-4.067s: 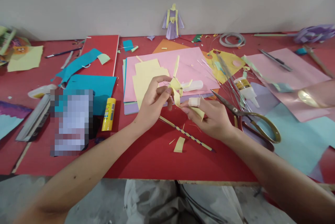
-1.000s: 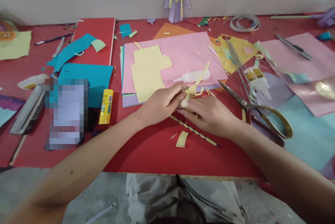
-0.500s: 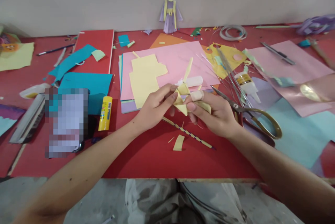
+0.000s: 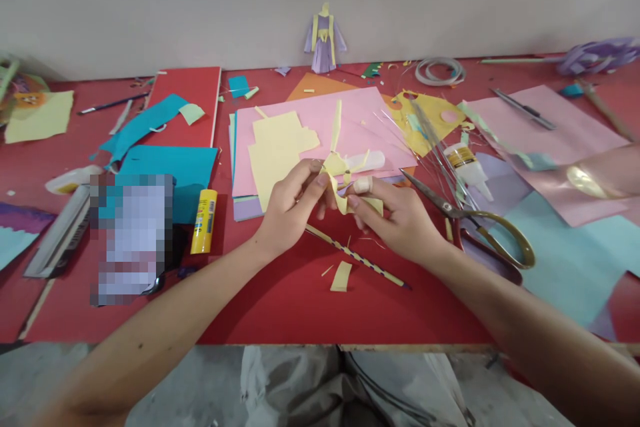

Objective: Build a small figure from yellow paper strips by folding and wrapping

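Observation:
A folded piece of pale yellow paper (image 4: pixel 334 164) is held up between my two hands over the middle of the table. My left hand (image 4: pixel 296 204) pinches its left side with thumb and fingertips. On the right, my right hand (image 4: pixel 393 210) grips the paper's lower strip; a white wrap covers one of its fingers. One narrow strip of the paper points upward. Beneath the hands lie a yellow pencil (image 4: pixel 367 260) with dark marks and a small yellow paper scrap (image 4: pixel 341 276). Large scissors (image 4: pixel 450 208) rest just beyond my right hand.
Pink sheets (image 4: pixel 280 99) with yellow paper (image 4: pixel 275 154) on top lie behind my hands. A yellow glue stick (image 4: pixel 204 222) and a blurred-out object (image 4: pixel 133 240) are at left. A glue bottle (image 4: pixel 465 164) is at right. Another person's arm (image 4: pixel 613 170) reaches in. A paper figure (image 4: pixel 325 40) leans on the wall.
The yellow paper has turned in my hands, its upright strip now further left and more vertical. My right hand has shifted slightly left. The view has tilted up a little.

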Motion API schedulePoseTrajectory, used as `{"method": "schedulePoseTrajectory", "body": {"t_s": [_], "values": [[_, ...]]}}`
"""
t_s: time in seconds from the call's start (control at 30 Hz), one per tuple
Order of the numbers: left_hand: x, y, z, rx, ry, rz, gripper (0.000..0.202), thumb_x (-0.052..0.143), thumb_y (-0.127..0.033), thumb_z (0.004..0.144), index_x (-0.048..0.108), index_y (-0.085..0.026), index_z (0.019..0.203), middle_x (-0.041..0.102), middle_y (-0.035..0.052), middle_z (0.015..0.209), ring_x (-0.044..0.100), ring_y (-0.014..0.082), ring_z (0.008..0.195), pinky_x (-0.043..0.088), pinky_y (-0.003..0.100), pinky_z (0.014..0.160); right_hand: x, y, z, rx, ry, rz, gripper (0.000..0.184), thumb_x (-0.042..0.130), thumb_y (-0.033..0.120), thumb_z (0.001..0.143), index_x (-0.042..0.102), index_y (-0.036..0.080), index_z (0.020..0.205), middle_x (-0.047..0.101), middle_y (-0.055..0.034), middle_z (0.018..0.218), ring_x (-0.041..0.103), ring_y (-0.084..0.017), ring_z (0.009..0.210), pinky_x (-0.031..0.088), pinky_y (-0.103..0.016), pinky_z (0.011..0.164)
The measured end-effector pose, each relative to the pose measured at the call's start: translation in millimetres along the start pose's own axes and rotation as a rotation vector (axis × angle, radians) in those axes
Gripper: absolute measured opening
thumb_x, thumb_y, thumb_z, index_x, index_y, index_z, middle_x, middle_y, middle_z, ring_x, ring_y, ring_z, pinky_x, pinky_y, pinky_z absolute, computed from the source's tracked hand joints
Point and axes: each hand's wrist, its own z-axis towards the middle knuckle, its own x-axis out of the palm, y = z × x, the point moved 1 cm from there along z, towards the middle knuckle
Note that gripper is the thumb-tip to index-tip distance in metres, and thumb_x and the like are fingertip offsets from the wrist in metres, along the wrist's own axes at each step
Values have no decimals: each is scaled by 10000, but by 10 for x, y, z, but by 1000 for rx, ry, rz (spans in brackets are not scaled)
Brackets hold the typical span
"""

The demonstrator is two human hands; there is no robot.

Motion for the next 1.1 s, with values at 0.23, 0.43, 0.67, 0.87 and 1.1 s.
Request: {"method": "schedulePoseTrajectory", "body": {"t_s": [0.23,0.43,0.67,0.87,1.1], "values": [[-1,-3,-5,-5,-25,101,180,440,-319,970,469,-189,849,562,-28,659,520,81,525,442,223,521,-7,-8,-6,42,-55,60,137,512,277,934,587,183,868,580,45,591,553,-81,495,429,-205,538],[2,3,-10,-7,-50,309,172,415,-298,980,478,-191,861,568,-38,671,495,56,501,423,191,515,-41,27,12,-5,-129,113,168,639,336,856,631,208,965,704,-3,803,651,-114,649,514,-225,642],[12,16,-31,63,-17,510,125,417,-260,972,507,-188,923,598,-29,678,531,67,550,440,197,571,12,-19,4,-46,-147,-7,81,654,266,838,652,203,889,720,-19,835,674,-151,719,539,-266,682],[6,30,-28,50,-6,510,125,405,-257,978,503,-191,936,594,-36,681,527,56,541,441,183,575,12,-5,0,-85,-199,-103,54,591,216,867,631,203,901,717,-38,898,679,-170,816,525,-275,719],[5,57,-45,104,-12,656,109,424,-251,968,515,-191,965,590,-22,708,529,72,572,415,193,551,35,-23,-5,-92,-104,-119,250,677,348,817,606,198,1004,695,-47,921,655,-181,812,507,-287,737]]}}
